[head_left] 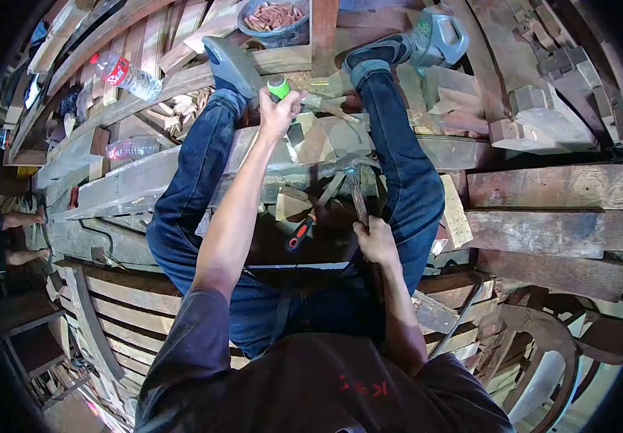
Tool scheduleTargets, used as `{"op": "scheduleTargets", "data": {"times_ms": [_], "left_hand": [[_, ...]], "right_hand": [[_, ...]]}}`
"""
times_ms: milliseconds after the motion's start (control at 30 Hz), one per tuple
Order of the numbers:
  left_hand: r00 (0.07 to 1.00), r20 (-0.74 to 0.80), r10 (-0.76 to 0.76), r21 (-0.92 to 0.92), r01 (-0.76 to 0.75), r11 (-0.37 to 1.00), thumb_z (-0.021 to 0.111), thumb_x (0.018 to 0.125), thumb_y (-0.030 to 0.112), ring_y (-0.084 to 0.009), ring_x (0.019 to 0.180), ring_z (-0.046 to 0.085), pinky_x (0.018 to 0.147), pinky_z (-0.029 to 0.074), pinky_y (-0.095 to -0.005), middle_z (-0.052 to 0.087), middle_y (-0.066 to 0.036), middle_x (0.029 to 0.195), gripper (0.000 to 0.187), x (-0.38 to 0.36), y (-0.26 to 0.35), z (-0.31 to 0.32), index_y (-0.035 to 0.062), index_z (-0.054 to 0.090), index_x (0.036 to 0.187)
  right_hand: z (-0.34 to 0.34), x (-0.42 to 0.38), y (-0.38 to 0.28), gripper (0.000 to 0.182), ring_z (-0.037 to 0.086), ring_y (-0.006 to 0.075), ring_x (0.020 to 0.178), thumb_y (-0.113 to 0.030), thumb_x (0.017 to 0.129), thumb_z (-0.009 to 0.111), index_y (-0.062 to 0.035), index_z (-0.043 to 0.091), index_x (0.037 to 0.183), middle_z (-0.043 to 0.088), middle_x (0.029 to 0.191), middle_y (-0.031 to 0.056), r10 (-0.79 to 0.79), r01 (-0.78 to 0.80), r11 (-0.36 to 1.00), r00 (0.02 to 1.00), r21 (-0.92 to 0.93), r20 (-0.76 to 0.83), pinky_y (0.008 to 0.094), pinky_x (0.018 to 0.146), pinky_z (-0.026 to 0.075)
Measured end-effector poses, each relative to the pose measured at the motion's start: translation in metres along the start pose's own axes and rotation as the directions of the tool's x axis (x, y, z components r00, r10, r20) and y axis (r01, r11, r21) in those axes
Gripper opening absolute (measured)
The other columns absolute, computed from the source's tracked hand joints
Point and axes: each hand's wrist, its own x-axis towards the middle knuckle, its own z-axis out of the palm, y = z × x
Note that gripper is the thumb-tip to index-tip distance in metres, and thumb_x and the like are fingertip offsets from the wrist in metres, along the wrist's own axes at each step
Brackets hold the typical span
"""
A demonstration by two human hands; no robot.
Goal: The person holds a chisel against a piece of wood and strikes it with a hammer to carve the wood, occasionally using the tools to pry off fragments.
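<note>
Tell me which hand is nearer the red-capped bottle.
Left. The left hand is right of the red-capped bottle; the right hand, on the hammer, is farther right and farther back.

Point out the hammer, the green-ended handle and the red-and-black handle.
Hammer [360,202]: head-camera view, on the bare stretch of its shaft.
Green-ended handle [278,87]: head-camera view, on its green end.
Red-and-black handle [300,233]: head-camera view, on its middle.
</note>
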Motion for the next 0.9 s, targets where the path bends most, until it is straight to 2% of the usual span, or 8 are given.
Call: {"op": "scheduleTargets", "data": {"times_ms": [67,267,367,500,600,733,800,900], "left_hand": [[1.000,-0.006,0.015,0.025,-0.015,1.000,0.061,0.083,-0.001,-0.0067,0.045,0.043,0.043,0.034,-0.0232,0.051,0.000,0.057,0.011,0.001,-0.001,-0.001,0.0012,0.057,0.073],[0.999,-0.036,-0.003,0.005,0.003,1.000,0.062,0.083,-0.002,-0.0064,0.044,0.040,0.042,0.030,-0.0246,0.049,0.001,0.055,0.017,-0.001,0.007,0.011,0.0020,0.055,0.068],[0.999,-0.030,-0.026,0.024,0.027,0.999,0.063,0.083,0.001,-0.0086,0.044,0.042,0.042,0.032,-0.0246,0.050,-0.002,0.056,0.011,-0.001,0.007,0.009,0.0003,0.055,0.075],[1.000,0.029,-0.008,0.047,0.006,0.999,0.062,0.083,0.002,-0.0095,0.044,0.043,0.041,0.033,-0.0245,0.051,-0.003,0.057,0.008,0.003,0.003,0.004,-0.0007,0.055,0.079],[0.998,-0.052,-0.042,0.007,0.042,0.999,0.065,0.082,-0.001,-0.0065,0.045,0.042,0.042,0.030,-0.0241,0.050,0.002,0.056,0.016,0.001,0.004,0.011,0.0024,0.056,0.070],[0.997,-0.074,-0.022,-0.012,0.021,1.000,0.065,0.083,0.004,-0.0071,0.046,0.045,0.042,0.033,-0.0243,0.055,-0.001,0.059,0.013,0.002,-0.003,0.006,0.0014,0.057,0.073],[0.998,-0.053,0.023,0.072,-0.019,0.997,0.066,0.083,0.007,-0.0077,0.046,0.046,0.042,0.034,-0.0249,0.056,-0.001,0.058,0.014,0.003,-0.011,0.002,0.0012,0.059,0.072],[0.998,-0.055,0.022,0.181,-0.011,0.983,0.067,0.080,0.012,-0.0089,0.046,0.049,0.044,0.037,-0.0275,0.056,-0.001,0.055,0.020,0.000,-0.016,0.002,0.0015,0.060,0.064]], "right_hand": [[-0.001,-0.001,-0.002,0.031,0.065,0.0467,0.087,-0.022,0.088,0.061,0.0083,0.062,0.084,0.063,0.083,0.0323,-0.052,0.051,0.998,0.998,-0.032,-0.033,0.0511,0.075,0.051],[-0.002,0.001,0.002,0.031,0.064,0.0469,0.087,-0.023,0.088,0.061,0.0086,0.061,0.085,0.062,0.083,0.0329,0.025,-0.026,0.999,0.999,0.043,0.024,0.0512,0.074,0.051],[0.007,0.006,0.017,0.027,0.064,0.0284,0.047,-0.020,0.092,0.059,0.0048,0.058,0.082,0.060,0.058,0.0192,-0.069,0.069,0.998,0.997,0.004,-0.016,0.0422,0.049,0.050],[0.007,0.004,0.015,0.027,0.066,0.0352,0.056,-0.019,0.092,0.059,0.0056,0.058,0.082,0.059,0.061,0.0230,-0.100,0.101,0.995,0.994,0.011,-0.045,0.0450,0.053,0.049],[0.006,0.002,0.011,0.027,0.065,0.0419,0.065,-0.019,0.091,0.059,0.0060,0.058,0.081,0.059,0.065,0.0270,-0.159,0.159,0.987,0.982,-0.013,-0.102,0.0476,0.057,0.048],[-0.002,-0.004,-0.006,0.025,0.064,0.0462,0.071,-0.018,0.090,0.061,0.0056,0.060,0.081,0.059,0.070,0.0300,-0.158,0.156,0.987,0.969,-0.025,-0.191,0.0490,0.059,0.048],[-0.015,-0.007,-0.024,0.026,0.063,0.0491,0.074,-0.015,0.089,0.061,0.0092,0.059,0.082,0.058,0.071,0.0351,-0.158,0.155,0.987,0.967,-0.031,-0.200,0.0512,0.061,0.050],[-0.034,-0.005,-0.042,0.021,0.062,0.0487,0.071,-0.011,0.088,0.062,0.0085,0.060,0.082,0.057,0.067,0.0327,-0.287,0.289,0.957,0.914,-0.036,-0.288,0.0503,0.058,0.049]]}}
